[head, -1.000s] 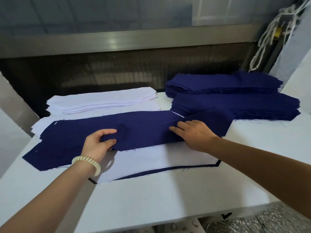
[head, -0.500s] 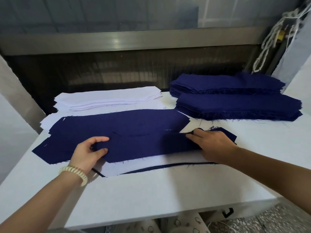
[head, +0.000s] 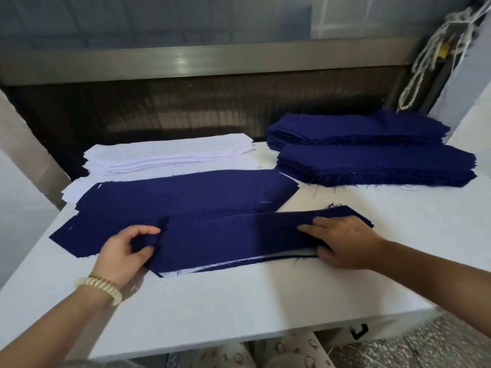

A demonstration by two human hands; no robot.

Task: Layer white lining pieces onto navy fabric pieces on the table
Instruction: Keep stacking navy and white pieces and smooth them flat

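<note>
White and flat, the long work table (head: 239,309) fills the view below a dark window ledge. Two thick stacks of navy fabric pieces (head: 372,166) sit at its far right, and a stack of white lining pieces (head: 170,155) lies at far left, with a flat navy layer (head: 186,193) just in front of it. Nearest, a long navy fabric strip (head: 225,240) now covers almost all of the white lining sheet (head: 265,258) that showed broadly a second ago; only a thin white edge remains along its near side. The right hand (head: 342,243) has slid rightward and grips the strip's right end, thumb beneath. The left hand (head: 125,252), wearing a cream coiled wristband (head: 99,286), pinches the strip's left part.
</note>
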